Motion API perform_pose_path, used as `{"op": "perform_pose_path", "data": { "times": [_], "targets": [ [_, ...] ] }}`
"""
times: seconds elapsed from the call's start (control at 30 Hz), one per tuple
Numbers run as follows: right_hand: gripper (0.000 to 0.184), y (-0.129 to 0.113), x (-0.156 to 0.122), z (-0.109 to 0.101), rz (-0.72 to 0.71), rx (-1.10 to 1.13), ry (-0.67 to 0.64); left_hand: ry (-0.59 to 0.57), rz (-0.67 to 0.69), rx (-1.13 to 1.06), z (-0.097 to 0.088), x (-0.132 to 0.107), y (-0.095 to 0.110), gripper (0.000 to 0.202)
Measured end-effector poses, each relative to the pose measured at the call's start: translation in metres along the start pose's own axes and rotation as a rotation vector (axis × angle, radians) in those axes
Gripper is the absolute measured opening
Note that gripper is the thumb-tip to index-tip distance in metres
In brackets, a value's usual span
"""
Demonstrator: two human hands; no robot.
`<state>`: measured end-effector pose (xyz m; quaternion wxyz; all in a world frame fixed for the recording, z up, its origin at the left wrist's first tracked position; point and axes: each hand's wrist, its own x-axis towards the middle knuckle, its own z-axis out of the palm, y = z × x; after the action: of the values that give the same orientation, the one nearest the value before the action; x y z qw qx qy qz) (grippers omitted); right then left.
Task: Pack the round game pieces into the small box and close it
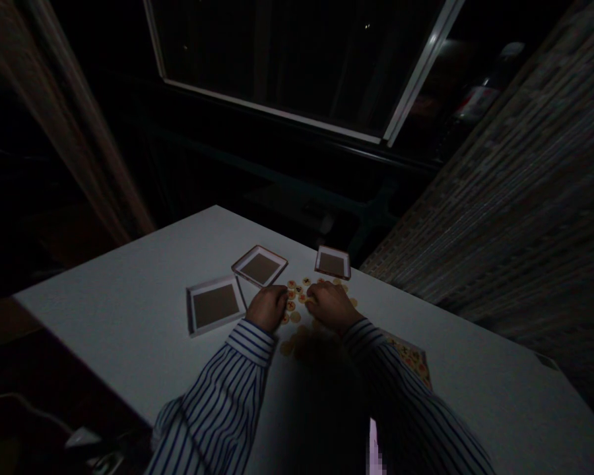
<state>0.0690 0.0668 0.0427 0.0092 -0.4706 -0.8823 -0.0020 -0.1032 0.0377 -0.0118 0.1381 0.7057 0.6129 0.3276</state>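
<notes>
Round wooden Chinese chess pieces [290, 305] with red and dark characters lie scattered on a white table [129, 297]. At the left edge of the group, my left hand [268, 308] rests with curled fingers; its fingertips are beside several pieces, and what they hold, if anything, is hidden. My right hand [332, 306] bends over the right part of the group, thumb and fingers closed at a light-coloured piece. Some pieces show plain faces, and others sit in shadow below the hands.
Three shallow open boxes stand about: a left box [215, 306], a middle box [260, 266] and a far right box [332, 262]. Under my right forearm lies a flat box lid [410, 359] printed with chess pieces. A curtain [495, 178] hangs beside the table's right side; the room is dark.
</notes>
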Motion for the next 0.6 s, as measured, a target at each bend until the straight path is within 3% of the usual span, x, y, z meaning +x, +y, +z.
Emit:
{"op": "perform_pose_path", "data": {
  "times": [0.27, 0.6],
  "targets": [
    [0.023, -0.007, 0.015, 0.02, 0.01, -0.01, -0.007, 0.038, -0.003, 0.015, 0.005, 0.002, -0.005, 0.03],
    [0.015, -0.011, 0.017, 0.02, -0.001, -0.018, 0.014, 0.063, 0.02, -0.01, 0.005, 0.001, -0.005, 0.029]
  ]
}}
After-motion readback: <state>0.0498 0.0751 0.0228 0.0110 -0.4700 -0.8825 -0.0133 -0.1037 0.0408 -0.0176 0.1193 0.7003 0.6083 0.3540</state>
